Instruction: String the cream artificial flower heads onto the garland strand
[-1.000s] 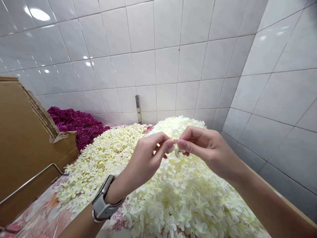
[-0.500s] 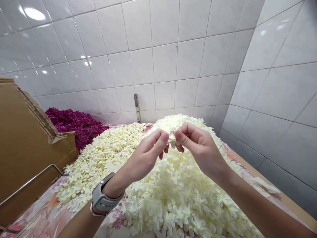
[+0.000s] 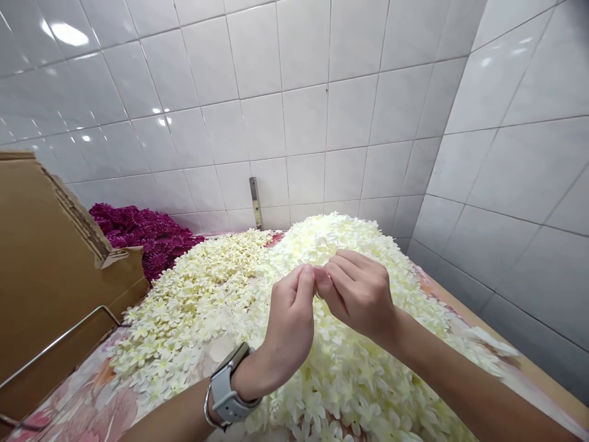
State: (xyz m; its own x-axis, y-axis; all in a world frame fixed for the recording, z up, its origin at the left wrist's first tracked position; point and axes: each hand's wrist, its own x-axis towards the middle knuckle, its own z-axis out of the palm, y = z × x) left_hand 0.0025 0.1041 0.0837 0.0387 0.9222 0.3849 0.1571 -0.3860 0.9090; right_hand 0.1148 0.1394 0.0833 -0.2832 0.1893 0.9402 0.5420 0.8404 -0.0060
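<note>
My left hand [image 3: 294,319] and my right hand [image 3: 359,294] meet fingertip to fingertip above a big heap of cream-white artificial flowers [image 3: 359,380]. Each is closed in a pinch, thumbs nearly touching. The white artificial flower they hold is mostly hidden by the fingers; only a pale sliver shows just below the thumbs. A grey-banded watch [image 3: 232,387] and a thin bracelet circle my left wrist. Left of the heap spreads a flatter layer of smaller cream-yellow flowers [image 3: 197,294].
A pile of purple flowers [image 3: 147,230] lies at the back left, beside a torn cardboard box [image 3: 50,245]. A metal rod [image 3: 59,344] runs along the box. White tiled walls [image 3: 304,123] close off the back and right. A metal strip [image 3: 255,202] stands against the back wall.
Both hands have come lower and closer together, with the left wrist turned more upright. The white flower, plainly visible between the fingers before, is now mostly covered.
</note>
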